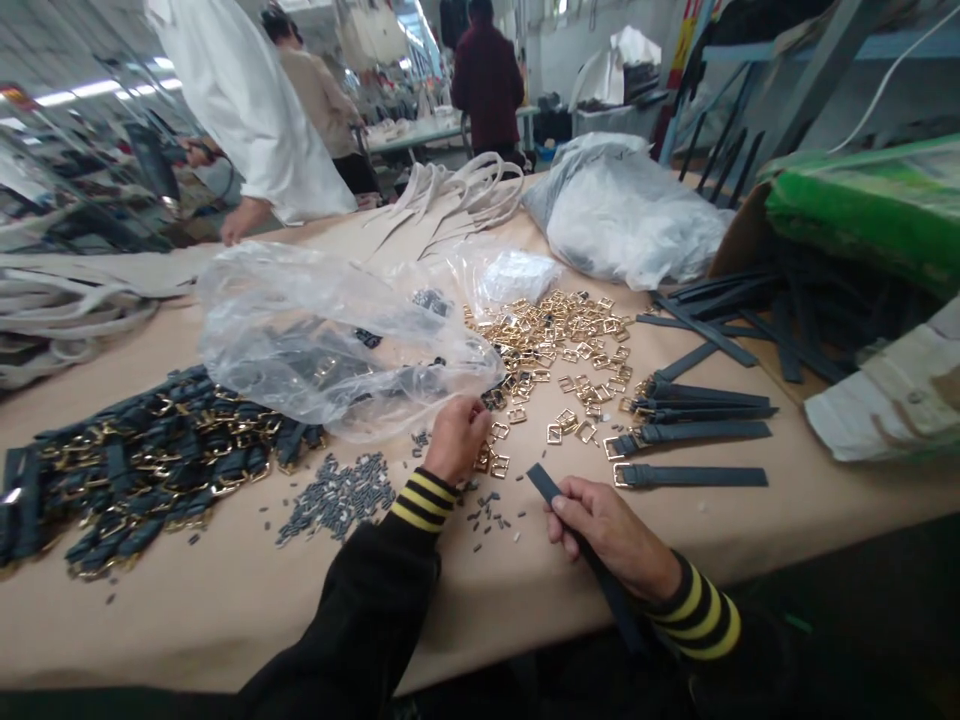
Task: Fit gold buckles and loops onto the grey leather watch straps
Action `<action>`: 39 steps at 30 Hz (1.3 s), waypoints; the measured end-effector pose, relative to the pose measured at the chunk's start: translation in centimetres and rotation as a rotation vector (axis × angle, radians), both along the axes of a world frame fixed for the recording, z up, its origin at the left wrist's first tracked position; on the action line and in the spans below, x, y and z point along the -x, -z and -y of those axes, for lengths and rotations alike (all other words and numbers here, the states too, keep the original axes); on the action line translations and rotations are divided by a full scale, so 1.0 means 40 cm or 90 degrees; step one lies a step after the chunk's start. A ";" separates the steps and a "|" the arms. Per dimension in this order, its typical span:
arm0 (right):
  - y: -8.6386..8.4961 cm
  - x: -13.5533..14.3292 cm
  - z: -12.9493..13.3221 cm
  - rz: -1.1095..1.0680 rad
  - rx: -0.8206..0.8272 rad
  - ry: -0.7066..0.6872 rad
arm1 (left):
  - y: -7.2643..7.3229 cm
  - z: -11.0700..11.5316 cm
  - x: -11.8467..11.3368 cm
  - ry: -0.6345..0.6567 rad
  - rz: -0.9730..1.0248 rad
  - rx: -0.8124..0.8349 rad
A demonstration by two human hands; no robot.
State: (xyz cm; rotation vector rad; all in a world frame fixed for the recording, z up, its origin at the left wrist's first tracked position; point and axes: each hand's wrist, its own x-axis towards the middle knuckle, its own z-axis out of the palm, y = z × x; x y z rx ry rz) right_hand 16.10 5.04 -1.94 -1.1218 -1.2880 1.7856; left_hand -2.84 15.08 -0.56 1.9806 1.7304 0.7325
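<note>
A flat, matte, dark strap (541, 482) with a squared end sits in the right hand (611, 540), pinched between thumb and curled fingers; the short end sticks out ahead of the grip, and the rest runs back under the palm toward the table edge. Ahead and left of that grip, the left hand (457, 440) curls down at the nearest gold buckles (517, 330); its fingertips are hidden, so I cannot tell whether they pinch one. The buckles are shiny rectangular frames, heaped beyond both hands. Short dark tube-like bits (337, 500) lie piled left of the left hand and scattered between the two. Right of the grip, smooth straps with buckles (694, 477) lie side by side; far left is a tangled heap of buckled straps (157, 460).

Beyond the left hand spreads a crinkled clear bag (300, 330), dark pieces showing through it. Farther out slumps a bulging whitish bag (622, 210), and to the right a cardboard box (744, 228) with green plastic (870, 205).

The table (540, 610) is smooth and tan. Across it, a person's white sleeve (262, 130) reaches down beside looped beige straps (450, 200).
</note>
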 end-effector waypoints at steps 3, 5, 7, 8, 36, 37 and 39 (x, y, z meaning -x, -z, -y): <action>-0.025 -0.002 0.001 0.048 -0.055 0.004 | -0.029 0.075 0.000 0.019 0.144 0.080; -0.044 0.002 0.003 0.088 -0.118 0.016 | -0.042 0.134 -0.006 -0.009 0.455 0.207; -0.059 0.012 0.007 0.134 -0.177 0.030 | -0.047 0.187 -0.016 -0.053 0.649 0.287; -0.064 0.018 0.009 0.159 -0.198 0.035 | -0.047 0.208 -0.021 -0.070 0.698 0.307; -0.083 0.023 0.068 0.300 -0.275 -0.050 | -0.010 0.383 -0.090 -0.043 0.180 -0.083; -0.081 0.025 0.069 0.291 -0.264 -0.046 | -0.009 0.384 -0.091 -0.063 0.202 -0.080; -0.074 0.027 0.073 0.269 -0.253 -0.053 | -0.011 0.381 -0.089 -0.107 0.292 -0.023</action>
